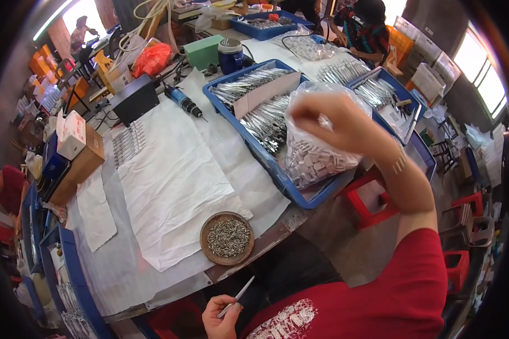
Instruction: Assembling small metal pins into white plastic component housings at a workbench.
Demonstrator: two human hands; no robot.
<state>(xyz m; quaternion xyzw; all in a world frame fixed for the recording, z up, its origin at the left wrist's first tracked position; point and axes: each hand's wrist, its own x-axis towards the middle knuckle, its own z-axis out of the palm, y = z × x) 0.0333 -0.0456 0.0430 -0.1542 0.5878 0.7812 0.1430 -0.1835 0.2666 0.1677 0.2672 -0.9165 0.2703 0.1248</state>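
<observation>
Low at the front edge, my left hand (220, 317) is closed around a slim, pale, tapered metal piece (241, 291), its tip pointing up and right. My right hand (333, 120) is over the mouth of a clear plastic bag (300, 133), with motion blurring its bent fingers; whether they hold anything is hidden. Many small white plastic parts (316, 161) fill the bag. It rests at the near end of a blue tray (254, 141), beside bundles of slim shiny metal pieces (268, 118). A round wooden bowl (205, 248) of small metal pins sits near the table edge.
White sheeting (169, 186) covers the table, with a row of metal pieces (129, 144) laid on it. A blue power screwdriver (182, 101) and black box (134, 100) lie farther back. Another blue tray (401, 133) stands right. A person (367, 28) sits across; red stools (373, 209) stand right.
</observation>
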